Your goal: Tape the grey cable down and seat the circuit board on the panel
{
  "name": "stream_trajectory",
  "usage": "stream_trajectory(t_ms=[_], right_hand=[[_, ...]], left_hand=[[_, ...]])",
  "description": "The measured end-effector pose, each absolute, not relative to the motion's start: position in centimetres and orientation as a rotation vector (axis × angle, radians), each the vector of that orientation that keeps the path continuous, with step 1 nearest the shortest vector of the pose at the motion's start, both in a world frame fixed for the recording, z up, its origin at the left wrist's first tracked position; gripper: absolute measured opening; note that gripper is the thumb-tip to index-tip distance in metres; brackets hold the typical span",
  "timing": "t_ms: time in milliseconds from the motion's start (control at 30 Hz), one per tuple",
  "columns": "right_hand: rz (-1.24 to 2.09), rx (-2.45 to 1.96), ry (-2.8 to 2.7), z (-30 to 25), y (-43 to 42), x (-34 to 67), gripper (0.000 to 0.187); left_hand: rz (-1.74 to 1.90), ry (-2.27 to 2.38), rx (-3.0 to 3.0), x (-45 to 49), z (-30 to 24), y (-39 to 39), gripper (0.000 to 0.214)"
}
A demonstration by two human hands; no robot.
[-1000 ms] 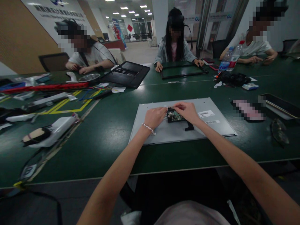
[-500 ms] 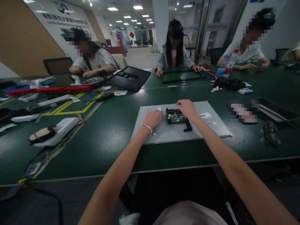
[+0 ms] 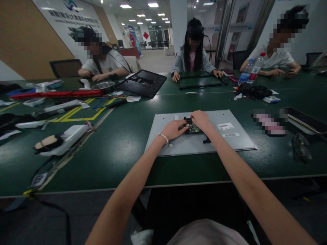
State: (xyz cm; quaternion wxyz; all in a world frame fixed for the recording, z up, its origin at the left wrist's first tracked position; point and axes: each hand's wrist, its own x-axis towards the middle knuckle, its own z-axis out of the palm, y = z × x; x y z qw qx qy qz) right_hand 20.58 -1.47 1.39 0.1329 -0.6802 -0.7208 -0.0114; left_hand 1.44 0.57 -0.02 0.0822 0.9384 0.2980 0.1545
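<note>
Left hand point(image 3: 174, 129) sat at the circuit board's nine o'clock, fingers parted; right hand point(image 3: 200, 119), one o'clock, closure indeterminable. Uneven pressure risked cracking the circuit board point(image 3: 193, 128).

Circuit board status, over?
Left hand at left edge of circuit board; right hand at its far side. Board on silver panel. Hands partly cover it.

A circuit board point(image 3: 193, 128) lies on the panel point(image 3: 238, 143). Behind the panel is a frame point(image 3: 199, 87); behind to the panel's left, a cover point(image 3: 144, 83); behind to its right, two bottles point(image 3: 256, 69).
</note>
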Motion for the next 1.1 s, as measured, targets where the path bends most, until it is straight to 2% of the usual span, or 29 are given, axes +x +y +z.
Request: stream_trajectory(t_ms=[700,867,1100], right_hand=[[0.11,-1.849,-2.153,0.9,-0.6,20.9,0.032],[0.115,-1.836,-2.154,0.7,-0.4,21.0,0.033],[0.089,-1.799,-2.15,0.7,-0.5,21.1,0.032]], left_hand=[[0.467,0.857,2.799,1.6,0.6,0.7,0.054],[0.62,1.108,2.697,0.6,0.7,1.8,0.049],[0.514,1.168,2.686,-1.2,-0.2,3.7,0.04]])
